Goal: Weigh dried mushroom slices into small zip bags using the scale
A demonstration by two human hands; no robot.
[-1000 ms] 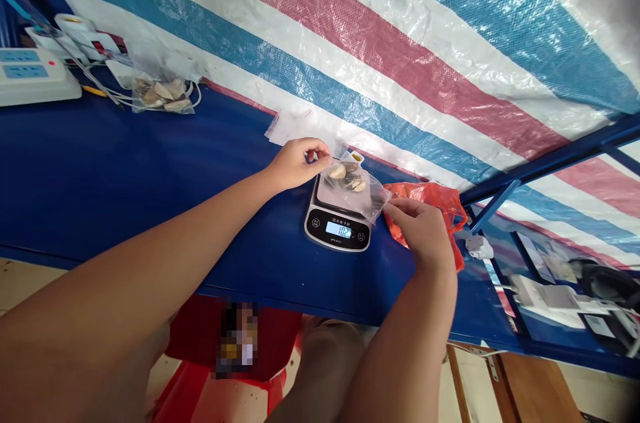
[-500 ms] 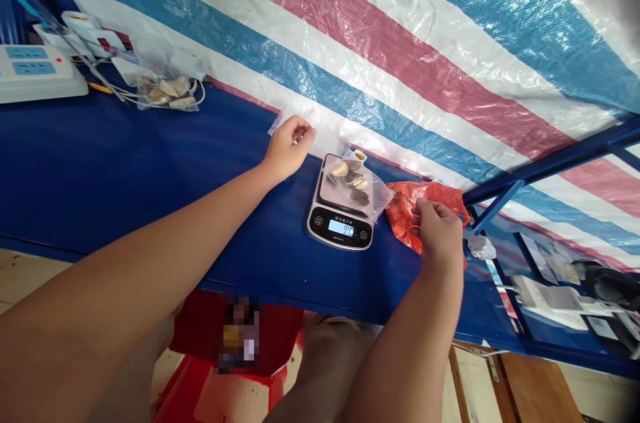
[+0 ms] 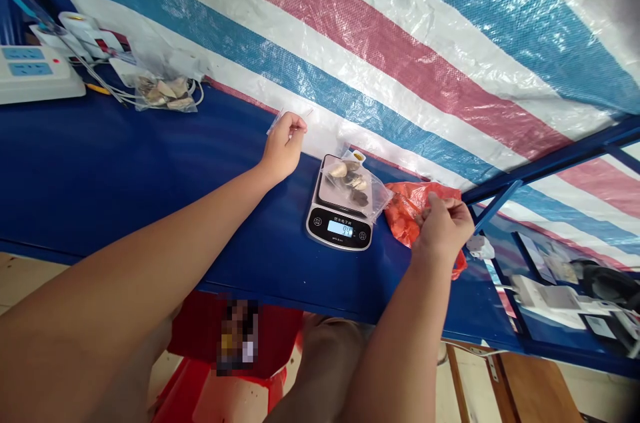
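My left hand (image 3: pixel 284 146) is raised near the back of the blue table, thumb and fingers pinched together. Right behind it a clear plastic bag (image 3: pixel 273 122) leans against the tarp; whether the fingers grip it I cannot tell. A kitchen scale (image 3: pixel 339 231) stands between my hands, its display lit. On its plate lies a clear zip bag (image 3: pixel 356 182) with several dark and pale brown pieces inside. My right hand (image 3: pixel 443 223), its fingers closed, is over a crumpled red plastic bag (image 3: pixel 400 216). What those fingertips hold is hidden.
A striped tarp (image 3: pixel 350 30) rises behind the table (image 3: pixel 150 163). At the back left are a power strip (image 3: pixel 37 73), cables and a clear bag of dried slices (image 3: pixel 167 91). A blue metal brace (image 3: pixel 497 203) and white devices (image 3: pixel 545 300) stand right. A red stool (image 3: pixel 187 386) is below.
My left hand has shifted slightly left. My right hand has moved a little right over the red bag, with its fingers still closed. The bag on the scale stays put.
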